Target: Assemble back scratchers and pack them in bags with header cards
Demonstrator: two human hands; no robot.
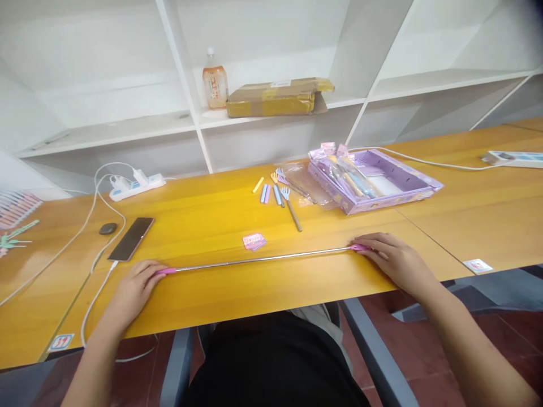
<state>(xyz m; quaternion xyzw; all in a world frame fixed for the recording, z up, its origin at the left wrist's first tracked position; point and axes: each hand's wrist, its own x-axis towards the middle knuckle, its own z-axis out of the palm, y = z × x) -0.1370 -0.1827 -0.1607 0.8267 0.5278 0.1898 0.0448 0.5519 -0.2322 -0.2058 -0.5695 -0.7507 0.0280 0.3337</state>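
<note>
A telescopic back scratcher [263,259] lies stretched out to a long thin metal rod, nearly level across the front of the table. My left hand [136,285] is closed round its pink handle at the left end. At the other end, my right hand [390,255] grips the pink claw head, whose tines are mostly behind the fingers. Small pink cards [254,242] lie just beyond the rod. Farther back is a blue-headed back scratcher [292,212] with a bare metal shaft, beside yellow and purple ones. Several loose coloured handles, among them a yellow handle [258,185], lie close by.
A purple box [396,202] holding packaged items stands at the back right. On the left are a phone [132,238] with a charging cable, a dark mouse-like object [108,228] and a power strip [138,187]. A bottle [215,85] and a cardboard box [271,100] occupy the shelf.
</note>
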